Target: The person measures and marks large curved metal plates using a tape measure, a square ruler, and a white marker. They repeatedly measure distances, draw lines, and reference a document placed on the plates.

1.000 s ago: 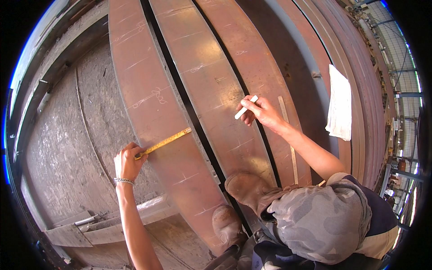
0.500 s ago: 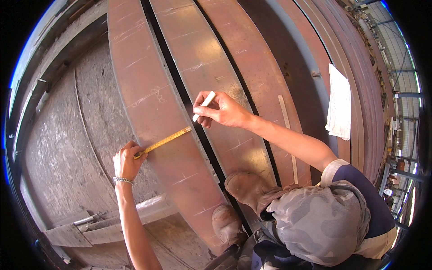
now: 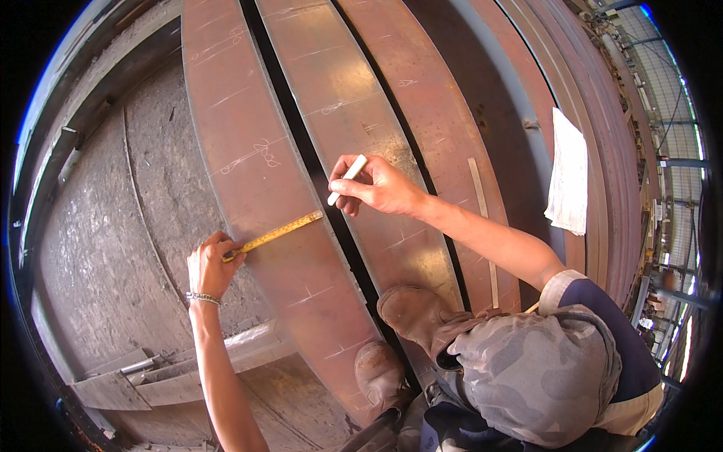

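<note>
My left hand [image 3: 214, 265] is closed on a yellow tape measure [image 3: 280, 234] at the left edge of the nearest long steel plate [image 3: 252, 162]. The blade lies across that plate, its tip close to the right edge. My right hand [image 3: 378, 187] pinches a white stick of chalk [image 3: 347, 179] above the middle steel plate [image 3: 343, 124]. The chalk is tilted and held apart from the steel. White lines and scrawled marks show on both plates.
Dark gaps part the plates. A third plate [image 3: 407, 64] with a thin wooden strip [image 3: 484, 226] lies to the right, and white papers [image 3: 566, 177] rest beyond. My brown boots [image 3: 380, 374] stand on the plates. A rough dark metal surface [image 3: 105, 248] spreads at the left.
Almost nothing differs. My right hand with the chalk has shifted slightly right and down, and my left hand slightly left. The tape measure stays across the plate.
</note>
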The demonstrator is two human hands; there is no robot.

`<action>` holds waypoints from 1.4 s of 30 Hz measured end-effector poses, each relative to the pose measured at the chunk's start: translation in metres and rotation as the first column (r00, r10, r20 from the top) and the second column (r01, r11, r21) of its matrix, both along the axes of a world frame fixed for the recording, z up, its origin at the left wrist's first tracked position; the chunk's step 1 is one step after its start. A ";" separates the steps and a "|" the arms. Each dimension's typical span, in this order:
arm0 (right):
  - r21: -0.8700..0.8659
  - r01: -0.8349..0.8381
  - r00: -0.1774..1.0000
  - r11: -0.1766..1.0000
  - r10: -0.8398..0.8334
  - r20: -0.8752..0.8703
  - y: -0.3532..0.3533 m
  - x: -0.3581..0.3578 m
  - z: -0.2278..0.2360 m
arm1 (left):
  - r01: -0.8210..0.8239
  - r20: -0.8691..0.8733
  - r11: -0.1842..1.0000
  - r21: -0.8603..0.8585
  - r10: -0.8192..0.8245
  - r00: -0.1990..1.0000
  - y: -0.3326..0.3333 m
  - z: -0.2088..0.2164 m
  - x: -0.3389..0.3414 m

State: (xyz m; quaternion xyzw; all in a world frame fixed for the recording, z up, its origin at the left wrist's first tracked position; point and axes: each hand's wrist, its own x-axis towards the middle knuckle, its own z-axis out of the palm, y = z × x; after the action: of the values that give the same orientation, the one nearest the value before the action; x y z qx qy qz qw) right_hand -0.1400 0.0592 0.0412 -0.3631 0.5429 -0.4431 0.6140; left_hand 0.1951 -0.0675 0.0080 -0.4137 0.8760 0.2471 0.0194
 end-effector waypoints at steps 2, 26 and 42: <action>0.004 -0.007 1.000 1.000 0.007 0.011 -0.003 0.004 -0.001 | 0.001 -0.001 1.000 0.014 -0.001 1.000 0.000 -0.001 0.000; -0.095 -0.288 0.871 0.953 0.220 -0.438 -0.067 0.088 -0.081 | 0.012 -0.015 0.999 0.047 -0.011 1.000 -0.005 -0.005 0.001; -0.152 -0.250 0.840 0.956 0.136 -0.524 -0.062 0.101 -0.088 | -0.016 -0.002 0.998 0.061 0.016 1.000 -0.004 -0.006 0.000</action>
State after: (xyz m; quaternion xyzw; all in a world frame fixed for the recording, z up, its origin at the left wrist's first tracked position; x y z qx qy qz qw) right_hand -0.0391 -0.0033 -0.0471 -0.5840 0.5950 -0.3229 0.4480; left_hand 0.1950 -0.0717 0.0022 -0.4197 0.8647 0.2744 0.0289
